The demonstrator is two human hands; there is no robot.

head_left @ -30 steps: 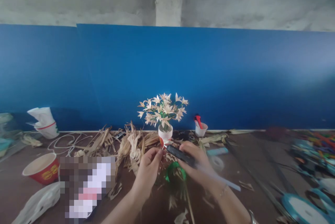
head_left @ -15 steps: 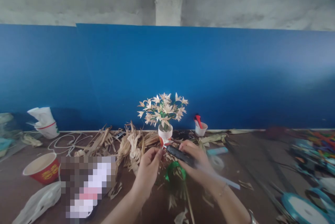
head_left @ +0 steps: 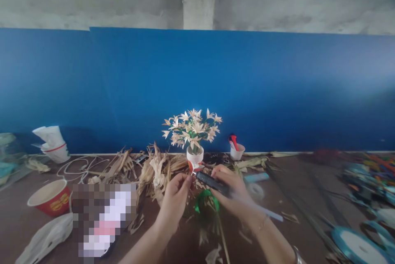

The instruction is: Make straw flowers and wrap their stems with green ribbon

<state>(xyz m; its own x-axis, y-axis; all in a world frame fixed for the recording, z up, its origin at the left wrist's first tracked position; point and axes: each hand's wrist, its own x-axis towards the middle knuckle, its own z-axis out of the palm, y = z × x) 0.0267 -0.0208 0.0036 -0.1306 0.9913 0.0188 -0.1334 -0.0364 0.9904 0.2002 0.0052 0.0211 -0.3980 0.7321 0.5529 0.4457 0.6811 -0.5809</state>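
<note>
My right hand (head_left: 231,192) is wrapped round a black hot glue gun (head_left: 211,182), its metal tip pointing left. A translucent glue stick (head_left: 268,213) sticks out of the gun's back end, past my wrist. My left hand (head_left: 176,196) is closed in a pinch right at the tip; what its fingers hold is too small to make out. Just behind both hands stands a white and red paper cup (head_left: 195,159) filled with pale, star-shaped flowers (head_left: 193,130) on green stems. A ring of green tape (head_left: 207,202) lies below, between my forearms.
Dried corn husks (head_left: 154,169) are heaped behind my left hand. A red paper bowl (head_left: 51,198) and a white plastic bag (head_left: 46,239) lie at left. A small cup (head_left: 237,151) with a red-handled tool stands at back right. A blue ribbon spool (head_left: 358,245) sits front right.
</note>
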